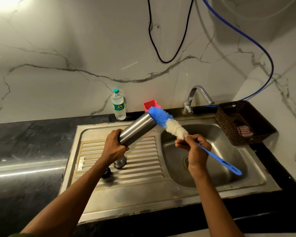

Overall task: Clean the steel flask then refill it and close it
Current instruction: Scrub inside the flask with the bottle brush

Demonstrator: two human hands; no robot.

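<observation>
Steel flask (137,129) is gripped at its base by the left hand (114,146), mouth tilted toward one o'clock over the sink (212,183). Right hand (194,147) pinches one bottle brush (167,124), bristles touching the mouth. One water bottle (118,104) stands at twelve o'clock.

I see a brushed steel flask (137,129) with a dull sheen, and a brush (167,124) of fluffy bristles on smooth plastic. The steel sink (143,190) looks scuffed; the dark desk (24,151) is glossy, the wall (75,57) polished marble.
</observation>
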